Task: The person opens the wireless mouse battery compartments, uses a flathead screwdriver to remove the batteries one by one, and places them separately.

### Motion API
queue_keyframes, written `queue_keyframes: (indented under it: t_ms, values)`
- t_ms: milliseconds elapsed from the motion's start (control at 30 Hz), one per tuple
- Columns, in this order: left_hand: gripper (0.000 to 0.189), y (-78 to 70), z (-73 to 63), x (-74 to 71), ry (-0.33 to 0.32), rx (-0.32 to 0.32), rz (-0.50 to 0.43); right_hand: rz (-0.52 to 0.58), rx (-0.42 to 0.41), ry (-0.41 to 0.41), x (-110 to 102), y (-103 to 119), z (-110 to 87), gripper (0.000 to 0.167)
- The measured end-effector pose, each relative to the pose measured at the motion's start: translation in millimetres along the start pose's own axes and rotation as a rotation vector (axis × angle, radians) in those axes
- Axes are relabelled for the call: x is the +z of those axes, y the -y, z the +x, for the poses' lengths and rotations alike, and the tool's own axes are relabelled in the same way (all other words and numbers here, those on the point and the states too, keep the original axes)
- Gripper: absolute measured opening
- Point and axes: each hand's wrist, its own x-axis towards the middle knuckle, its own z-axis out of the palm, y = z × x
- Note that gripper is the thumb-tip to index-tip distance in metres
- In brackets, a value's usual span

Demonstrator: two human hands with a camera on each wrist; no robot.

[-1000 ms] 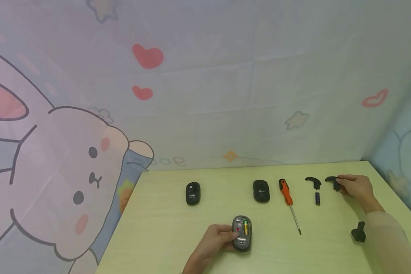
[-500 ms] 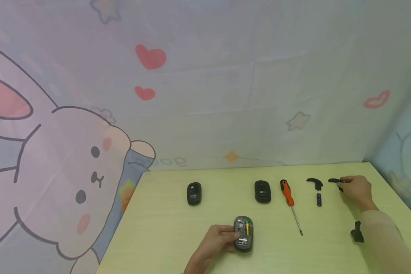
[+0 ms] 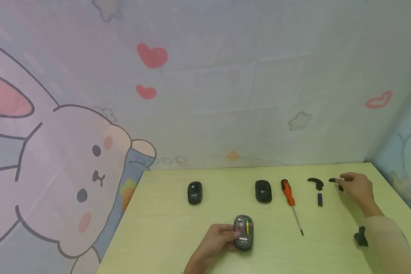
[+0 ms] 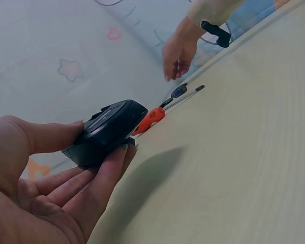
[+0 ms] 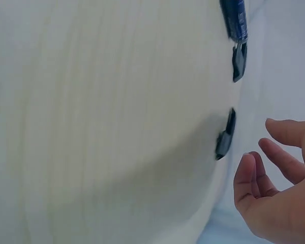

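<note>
My left hand grips an upside-down computer mouse, thumb over its underside and fingers beneath. The mouse's battery compartment is uncovered, and a green-and-gold battery lies inside it. In the left wrist view the mouse is held above the table, its shadow falling on the wood. My right hand hovers at the table's far right with fingers loosely bent and nothing between them. Just by its fingertips a black curved cover piece lies on the table, partly hidden by the hand in the head view.
Left of the right hand lie a second black curved cover and a dark blue battery. An orange-handled screwdriver lies beside a black mouse. Another mouse rests further left. A black device sits at the right sleeve.
My right hand has let go of the black curved cover piece, which now lies on the table, and has risen slightly off it. The left hand keeps its hold on the mouse.
</note>
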Motion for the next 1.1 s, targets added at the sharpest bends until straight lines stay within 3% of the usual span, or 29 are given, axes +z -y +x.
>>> queue_keyframes:
  t_ms: [200, 567, 1100]
  values:
    - [0.036, 1.9, 0.9, 0.2, -0.01, -0.016, 0.024, -0.029, -0.15, -0.002, -1.3, 25.8, -8.3, 0.044]
    - [0.034, 4.3, 3.6, 0.6, -0.029, -0.019, 0.045, -0.027, -0.313, 0.062, 17.3, 74.0, -28.2, 0.048]
    - [0.037, 4.2, 3.2, 1.1, -0.006, -0.012, 0.009, -0.153, -0.394, 0.164, 54.5, 117.5, -48.3, 0.062]
